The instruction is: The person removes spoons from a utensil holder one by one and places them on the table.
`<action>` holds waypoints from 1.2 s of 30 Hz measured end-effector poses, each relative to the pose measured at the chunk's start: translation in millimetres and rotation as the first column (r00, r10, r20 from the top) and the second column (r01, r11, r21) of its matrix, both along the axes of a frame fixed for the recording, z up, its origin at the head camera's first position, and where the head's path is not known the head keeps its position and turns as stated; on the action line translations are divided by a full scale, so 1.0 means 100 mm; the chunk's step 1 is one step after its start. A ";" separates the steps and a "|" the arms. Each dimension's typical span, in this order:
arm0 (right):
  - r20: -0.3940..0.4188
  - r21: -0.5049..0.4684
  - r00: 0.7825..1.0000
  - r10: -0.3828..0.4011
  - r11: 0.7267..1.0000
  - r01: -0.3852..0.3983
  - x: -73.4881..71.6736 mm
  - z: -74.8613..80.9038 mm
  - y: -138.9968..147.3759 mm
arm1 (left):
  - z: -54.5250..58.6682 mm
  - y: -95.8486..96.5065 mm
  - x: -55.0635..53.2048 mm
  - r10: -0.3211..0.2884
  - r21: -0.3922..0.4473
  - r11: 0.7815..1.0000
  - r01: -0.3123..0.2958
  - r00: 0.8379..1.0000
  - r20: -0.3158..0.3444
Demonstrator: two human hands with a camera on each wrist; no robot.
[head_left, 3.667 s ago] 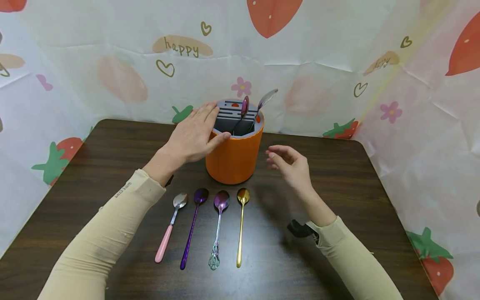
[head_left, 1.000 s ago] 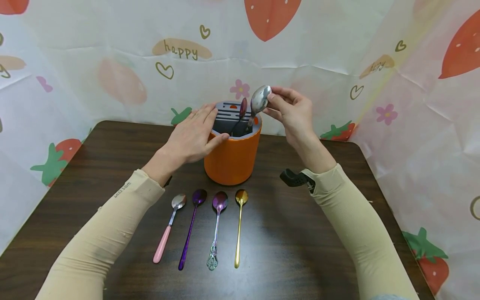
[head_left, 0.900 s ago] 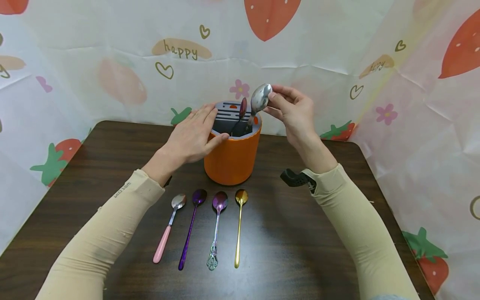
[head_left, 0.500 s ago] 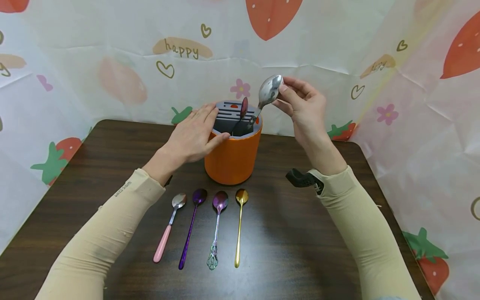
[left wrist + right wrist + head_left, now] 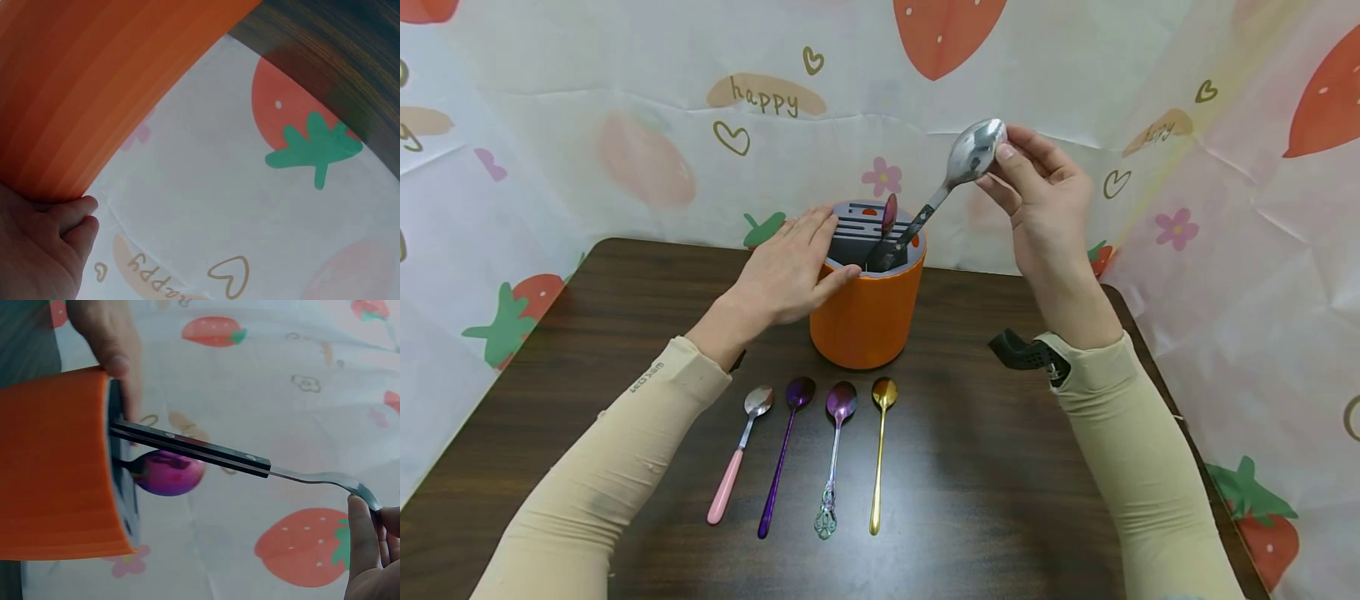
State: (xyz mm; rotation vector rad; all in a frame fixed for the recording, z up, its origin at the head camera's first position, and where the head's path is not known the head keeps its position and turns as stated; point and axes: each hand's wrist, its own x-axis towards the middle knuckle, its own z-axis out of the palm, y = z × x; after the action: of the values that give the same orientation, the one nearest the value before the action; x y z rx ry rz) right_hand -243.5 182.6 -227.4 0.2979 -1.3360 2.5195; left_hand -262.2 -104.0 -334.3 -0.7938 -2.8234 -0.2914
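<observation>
My right hand (image 5: 1048,200) pinches the silver bowl of a black-handled spoon (image 5: 973,152), above and right of an orange utensil holder (image 5: 867,321). In the right wrist view, the spoon's riveted black handle (image 5: 200,450) slants out of the holder's opening, its far end hidden inside. A second spoon (image 5: 890,215), with a purple-pink bowl, stands bowl up in the holder. My left hand (image 5: 778,267) rests on the holder's left rim, fingers straight and thumb along the front edge. In the left wrist view, fingertips (image 5: 90,205) touch the orange wall.
In front of the holder lie a pink-handled spoon (image 5: 726,483), a dark purple spoon (image 5: 778,467), an ornate-handled spoon (image 5: 831,467) and a gold spoon (image 5: 878,467) on the dark wooden table (image 5: 977,517). A strawberry-print cloth (image 5: 625,50) hangs behind.
My right hand came up from beside the holder, took the black-handled spoon by its bowl and drew it up and right, exposing its handle. The left hand stayed put.
</observation>
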 end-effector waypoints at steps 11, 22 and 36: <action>-0.059 -0.097 0.998 -0.024 0.995 0.018 0.13 0.17 0.12 | 0.00 0.00 0.00 0.005 -0.013 1.000 -0.005 1.000 0.003; -0.009 -0.049 0.999 0.031 0.998 -0.032 0.28 0.15 0.21 | 0.00 0.00 0.00 0.002 -0.009 1.000 -0.002 1.000 0.005; 0.048 0.110 0.984 0.174 0.978 -0.178 0.39 -0.27 0.33 | -0.01 0.00 0.00 -0.002 -0.001 1.000 0.002 1.000 0.000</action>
State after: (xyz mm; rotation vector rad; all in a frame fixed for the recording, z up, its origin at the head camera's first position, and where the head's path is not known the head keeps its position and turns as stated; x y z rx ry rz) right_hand -204.6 215.6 -254.0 0.4102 -1.5342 2.6081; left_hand -262.5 -103.8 -335.0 -0.7967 -2.8231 -0.2897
